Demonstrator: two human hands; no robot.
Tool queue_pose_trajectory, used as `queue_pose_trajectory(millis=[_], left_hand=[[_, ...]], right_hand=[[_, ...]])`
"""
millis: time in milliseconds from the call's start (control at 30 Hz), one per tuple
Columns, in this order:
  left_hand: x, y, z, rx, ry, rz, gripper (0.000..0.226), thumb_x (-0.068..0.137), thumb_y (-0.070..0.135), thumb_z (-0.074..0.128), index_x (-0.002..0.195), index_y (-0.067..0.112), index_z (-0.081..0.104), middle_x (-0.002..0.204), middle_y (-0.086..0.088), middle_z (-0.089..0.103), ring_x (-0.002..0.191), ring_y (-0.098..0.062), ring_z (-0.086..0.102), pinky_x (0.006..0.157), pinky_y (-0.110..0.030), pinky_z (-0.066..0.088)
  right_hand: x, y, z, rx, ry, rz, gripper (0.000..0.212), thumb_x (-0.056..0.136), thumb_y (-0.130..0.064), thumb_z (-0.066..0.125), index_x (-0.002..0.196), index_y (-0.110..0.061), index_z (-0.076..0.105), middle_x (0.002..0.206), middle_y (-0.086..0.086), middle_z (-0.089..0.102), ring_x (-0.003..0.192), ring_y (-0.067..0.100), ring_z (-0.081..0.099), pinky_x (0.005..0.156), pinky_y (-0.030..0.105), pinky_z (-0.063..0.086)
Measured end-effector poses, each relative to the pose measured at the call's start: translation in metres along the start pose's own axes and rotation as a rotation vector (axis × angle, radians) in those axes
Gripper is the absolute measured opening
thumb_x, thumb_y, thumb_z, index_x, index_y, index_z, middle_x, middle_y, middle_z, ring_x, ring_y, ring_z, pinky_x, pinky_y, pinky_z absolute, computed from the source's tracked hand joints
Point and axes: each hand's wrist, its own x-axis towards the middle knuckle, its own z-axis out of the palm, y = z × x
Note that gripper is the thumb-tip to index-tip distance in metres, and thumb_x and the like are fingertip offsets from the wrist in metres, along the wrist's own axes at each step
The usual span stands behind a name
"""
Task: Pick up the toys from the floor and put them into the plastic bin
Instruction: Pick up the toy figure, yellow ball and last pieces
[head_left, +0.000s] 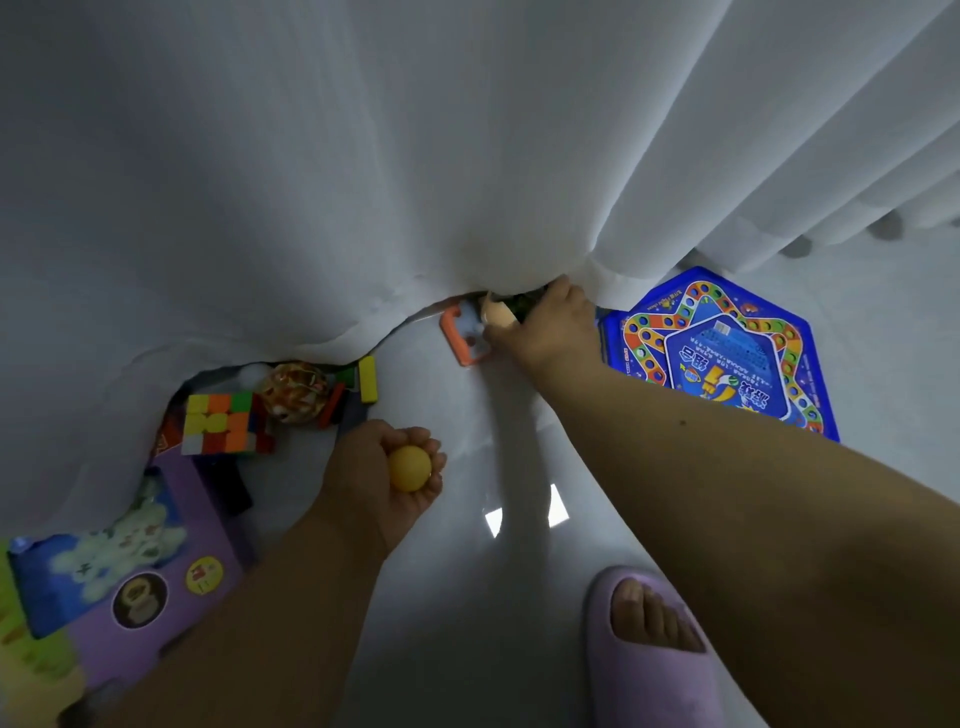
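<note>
Floor (457, 597) pale, glossy | curtain (363, 182) draped | left hand (382, 478) fingers cup ball (410, 467) | right hand (550, 327) fingers unclear

The room looks dim and a bit blue, soft light comes through the white curtain (467, 130), two bright spots shine on the floor (467, 597), and the edges look bent and blurry, like the purple box (156, 597).

Left hand (387, 475) cups yellow ball (410, 467); right hand (550, 327) grips toys (498, 314).
</note>
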Motion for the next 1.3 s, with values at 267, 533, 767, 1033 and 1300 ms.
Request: queue_pose_trajectory(millis=[267,533,767,1033,1300], left_hand=[[0.004,-0.003,-0.006,0.137,0.051,0.035,0.03,0.093,0.021,0.047,0.064,0.013,0.052,0.049,-0.001,0.054,0.046,-0.014,0.048,0.051,-0.024,0.037],[0.002,-0.001,0.002,0.265,0.084,0.168,0.012,0.092,0.02,0.058,0.102,0.014,0.061,0.074,-0.005,0.06,0.053,-0.015,0.055,0.047,-0.021,0.044],[-0.005,-0.002,0.0,0.453,0.082,0.115,0.013,0.094,0.025,0.055,0.105,0.021,0.06,0.098,-0.009,0.059,0.058,-0.017,0.055,0.054,-0.025,0.045],[-0.01,-0.006,-0.022,0.49,-0.145,-0.097,0.026,0.087,0.041,0.059,0.097,0.016,0.062,0.061,0.001,0.061,0.045,-0.011,0.05,0.049,-0.021,0.038],[-0.013,-0.018,-0.046,0.45,-0.151,-0.059,0.017,0.091,0.031,0.056,0.107,0.03,0.062,0.09,-0.007,0.062,0.048,-0.013,0.052,0.049,-0.02,0.042]], right_hand=[[0.006,-0.004,0.013,0.055,-0.003,-0.113,0.061,0.077,-0.029,0.07,0.126,-0.003,0.043,0.123,0.016,0.048,0.113,0.034,0.049,0.09,0.038,0.043],[-0.062,0.017,0.025,0.336,0.036,0.105,0.077,0.066,-0.042,0.076,0.129,-0.011,0.045,0.12,0.009,0.049,0.113,0.026,0.048,0.097,0.038,0.045],[-0.116,0.018,0.035,0.558,-0.21,0.245,0.079,0.058,-0.039,0.081,0.125,-0.016,0.046,0.115,0.002,0.051,0.102,0.019,0.055,0.083,0.031,0.052],[-0.135,0.033,0.035,0.887,-0.755,0.182,0.048,0.055,-0.029,0.08,0.094,-0.029,0.051,0.095,-0.002,0.059,0.095,0.022,0.06,0.088,0.039,0.052],[-0.136,0.029,0.04,0.935,-0.903,0.203,0.06,0.057,-0.047,0.076,0.111,-0.031,0.058,0.116,0.003,0.061,0.114,0.026,0.056,0.103,0.042,0.045]])
